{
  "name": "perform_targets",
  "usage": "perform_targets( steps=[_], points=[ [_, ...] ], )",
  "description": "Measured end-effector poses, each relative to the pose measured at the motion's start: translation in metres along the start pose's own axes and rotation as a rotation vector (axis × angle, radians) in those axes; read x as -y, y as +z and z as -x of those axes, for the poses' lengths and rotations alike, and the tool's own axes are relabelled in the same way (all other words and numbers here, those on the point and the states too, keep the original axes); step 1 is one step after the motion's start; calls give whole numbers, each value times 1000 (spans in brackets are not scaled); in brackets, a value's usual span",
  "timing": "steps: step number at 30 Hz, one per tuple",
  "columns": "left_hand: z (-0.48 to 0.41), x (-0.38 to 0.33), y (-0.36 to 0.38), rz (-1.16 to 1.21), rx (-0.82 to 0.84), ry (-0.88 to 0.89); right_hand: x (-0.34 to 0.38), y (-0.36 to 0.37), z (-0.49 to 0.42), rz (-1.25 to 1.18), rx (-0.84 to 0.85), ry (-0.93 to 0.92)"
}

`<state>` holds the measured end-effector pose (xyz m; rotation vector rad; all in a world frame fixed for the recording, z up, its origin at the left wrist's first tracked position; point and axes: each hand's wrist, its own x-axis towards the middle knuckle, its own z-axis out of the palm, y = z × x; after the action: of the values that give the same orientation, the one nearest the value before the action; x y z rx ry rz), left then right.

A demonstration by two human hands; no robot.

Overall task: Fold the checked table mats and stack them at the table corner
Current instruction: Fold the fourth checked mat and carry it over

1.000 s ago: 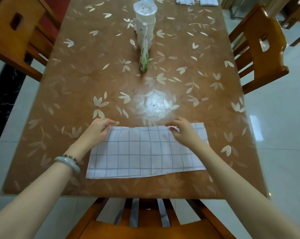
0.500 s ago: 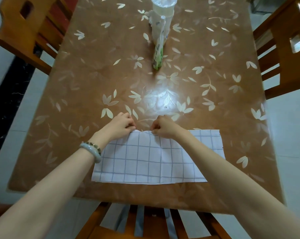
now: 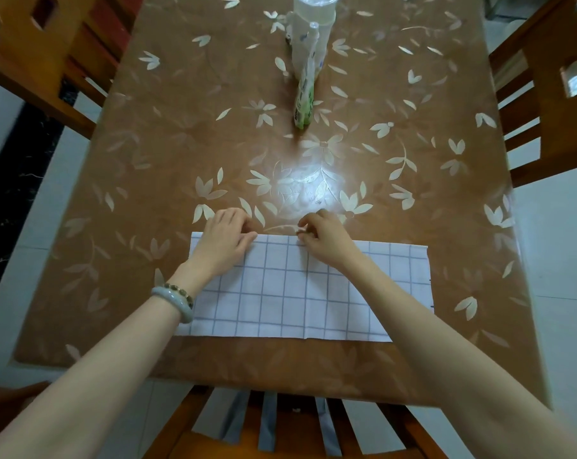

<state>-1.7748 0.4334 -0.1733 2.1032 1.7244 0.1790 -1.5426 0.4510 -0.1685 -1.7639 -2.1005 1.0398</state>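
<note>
A white mat with a thin dark check (image 3: 280, 299) lies as a long folded strip near the front edge of the brown flowered table (image 3: 168, 154). Both hands are at the middle of its far long edge, a short gap between them. My left hand (image 3: 227, 241), with a pale bangle and a bead bracelet on its wrist, lies on the mat with fingers curled over that edge. My right hand (image 3: 325, 241) pinches the same edge with curled fingertips. My forearms cover parts of the mat's left end and right half.
A clear plastic container (image 3: 313, 14) stands at the far middle of the table, with a green and white tube (image 3: 304, 104) in front of it. Wooden chairs stand at the left (image 3: 48, 51), the right (image 3: 552, 94) and the near side (image 3: 280, 432).
My hands slid along the mat's far edge from near its two ends toward the middle. The view tilted down and a little to the left.
</note>
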Motion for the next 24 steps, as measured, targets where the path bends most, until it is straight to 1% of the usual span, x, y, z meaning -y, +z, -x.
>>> perform_targets(
  steps=[2,3,4,5,7,10,12,19,24],
  points=[
    [19,-5,7,-34,-43,12,-8,3,19,131,-251,-122],
    [31,-10,13,-69,-37,43,-14,6,31,218,-338,-168],
    [43,-17,20,-110,-14,79,-19,10,43,306,-373,-197],
    [54,-25,29,-153,20,114,-23,16,55,388,-356,-213],
    [69,-39,46,-223,88,154,-29,33,77,500,-263,-231],
    [77,-49,69,-266,138,87,-40,54,95,555,-128,-194],
    [78,-50,77,-287,148,29,-50,57,98,543,-85,-130],
    [75,-27,71,-266,62,-172,-92,19,96,506,-152,85],
    [74,-1,59,-246,12,-311,-130,-15,101,520,-162,156]
  ],
)
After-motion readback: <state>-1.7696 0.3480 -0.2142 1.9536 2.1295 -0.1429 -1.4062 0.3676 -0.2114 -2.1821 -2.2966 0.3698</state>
